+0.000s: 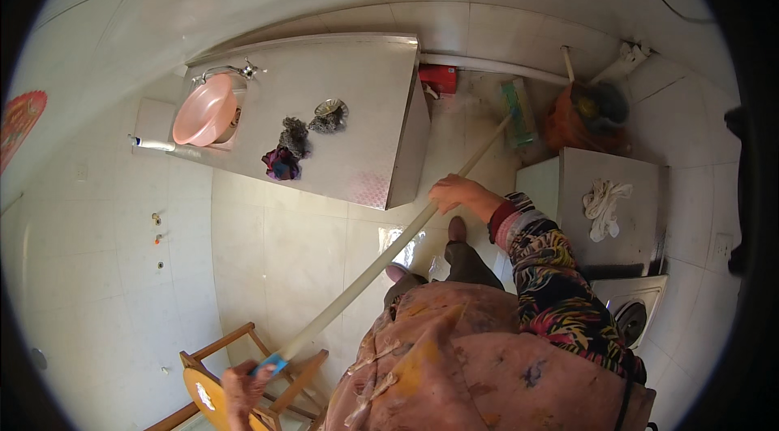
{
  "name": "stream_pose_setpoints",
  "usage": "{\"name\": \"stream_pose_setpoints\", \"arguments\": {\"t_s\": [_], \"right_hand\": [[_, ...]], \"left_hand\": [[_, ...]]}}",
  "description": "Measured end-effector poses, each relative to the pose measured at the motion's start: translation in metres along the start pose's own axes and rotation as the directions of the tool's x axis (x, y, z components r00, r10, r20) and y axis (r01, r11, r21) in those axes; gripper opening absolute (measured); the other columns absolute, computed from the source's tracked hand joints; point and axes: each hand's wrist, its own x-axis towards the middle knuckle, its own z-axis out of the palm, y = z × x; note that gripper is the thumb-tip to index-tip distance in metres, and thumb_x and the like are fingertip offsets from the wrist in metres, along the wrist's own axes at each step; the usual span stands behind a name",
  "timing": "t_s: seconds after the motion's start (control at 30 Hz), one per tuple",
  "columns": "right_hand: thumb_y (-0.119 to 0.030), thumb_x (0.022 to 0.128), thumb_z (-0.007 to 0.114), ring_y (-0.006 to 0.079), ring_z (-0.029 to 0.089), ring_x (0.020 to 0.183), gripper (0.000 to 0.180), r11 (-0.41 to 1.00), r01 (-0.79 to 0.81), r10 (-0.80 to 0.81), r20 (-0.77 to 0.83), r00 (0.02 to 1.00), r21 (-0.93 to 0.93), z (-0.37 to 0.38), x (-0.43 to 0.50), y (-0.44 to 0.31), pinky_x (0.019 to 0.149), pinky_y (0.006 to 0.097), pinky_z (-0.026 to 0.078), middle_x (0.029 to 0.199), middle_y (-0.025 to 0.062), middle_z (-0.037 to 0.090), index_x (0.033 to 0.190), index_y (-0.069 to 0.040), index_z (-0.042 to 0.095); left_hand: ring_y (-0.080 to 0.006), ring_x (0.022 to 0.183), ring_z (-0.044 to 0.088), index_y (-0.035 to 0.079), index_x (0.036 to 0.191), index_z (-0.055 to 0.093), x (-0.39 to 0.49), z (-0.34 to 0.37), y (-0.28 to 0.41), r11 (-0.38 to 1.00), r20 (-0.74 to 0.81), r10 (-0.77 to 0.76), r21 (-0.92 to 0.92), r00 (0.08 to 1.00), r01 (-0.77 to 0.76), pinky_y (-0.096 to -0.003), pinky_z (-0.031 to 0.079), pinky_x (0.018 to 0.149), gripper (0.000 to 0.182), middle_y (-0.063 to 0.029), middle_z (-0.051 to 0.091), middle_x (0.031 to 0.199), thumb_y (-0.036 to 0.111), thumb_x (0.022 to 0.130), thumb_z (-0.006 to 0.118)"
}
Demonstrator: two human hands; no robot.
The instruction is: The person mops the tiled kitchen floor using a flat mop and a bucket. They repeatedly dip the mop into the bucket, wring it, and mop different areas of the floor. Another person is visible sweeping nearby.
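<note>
A long-handled mop or broom lies slantwise across the view, its pale pole [365, 277] running from lower left to upper right. My left hand [243, 379] grips the pole at its blue end cap [272, 364]. Farther along, my right hand [455, 192] is closed around the pole, with the sleeve's dark red cuff at the wrist. The flat green head [518, 113] rests on the tiled floor [292, 248] beside a large orange-brown container [563, 117]. Its underside is hidden.
A steel sink counter [359, 157] holds a pink basin [207, 111], scouring pads [295, 137] and a dark cloth [281, 164]. A red box [439, 79] sits by the wall. At right stands a cabinet [639, 199] bearing a white cloth [605, 206]. A wooden folding chair [204, 391] stands lower left.
</note>
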Motion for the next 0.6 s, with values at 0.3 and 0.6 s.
{"name": "stream_pose_setpoints", "arguments": {"t_s": [0.3, 0.6], "right_hand": [[-0.022, 0.073, 0.074, 0.0261, 0.06, 0.111, 0.03, 0.847, -0.515, 0.493, -0.551, 0.673, 0.13, 0.115, -0.054, 0.06, 0.088, 0.0516, 0.047, 0.109, 0.0053, 0.064, 0.099, -0.011, 0.065], [-0.005, 0.071, 0.067, 0.0281, 0.055, 0.114, 0.026, 0.926, -0.339, 0.371, -0.554, 0.746, 0.163, 0.141, -0.03, -0.011, 0.095, 0.0481, 0.044, 0.105, 0.0066, 0.062, 0.096, -0.01, 0.064]], "left_hand": [[-0.0375, 0.059, 0.063, 0.006, 0.071, 0.057, 0.028, 0.079, 0.106, 0.966, 0.207, 0.236, 0.059, 0.949, -0.253, -0.0453, 0.049, 0.052, 0.049, -0.0146, 0.059, 0.056, 0.051, 0.081, 0.075], [-0.0348, 0.061, 0.066, 0.011, 0.092, 0.073, -0.008, 0.067, 0.042, 0.986, 0.15, 0.16, 0.027, 0.976, -0.166, -0.0413, 0.051, 0.055, 0.038, -0.0135, 0.064, 0.061, 0.047, 0.08, 0.077]]}}
